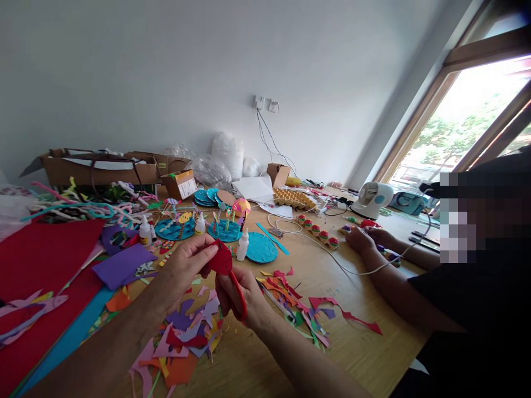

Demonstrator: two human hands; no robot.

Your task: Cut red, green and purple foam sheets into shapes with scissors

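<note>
Between the fingers of my left hand [188, 269] is a small red piece of craft foam or paper [221, 258] with a rounded edge. My right hand [250, 293] is closed on red-handled scissors [239, 296]. Their blades are hidden behind the red piece, so I cannot tell how far apart they are. Beneath both hands lies a heap of coloured scraps [186, 331], with more cut strips [286, 298] to the right. Just beyond my hands stand a white glue bottle [243, 246] and a blue painted disc [261, 247].
Red sheets [45, 260] and a purple sheet [123, 265] lie at left. Blue discs with decorations [176, 228], pipe cleaners [83, 204] and cardboard boxes [99, 168] fill the back. At right, a co-worker's hands [360, 240] work near painted egg-carton strips [317, 232]. A white cable [352, 272] crosses the table.
</note>
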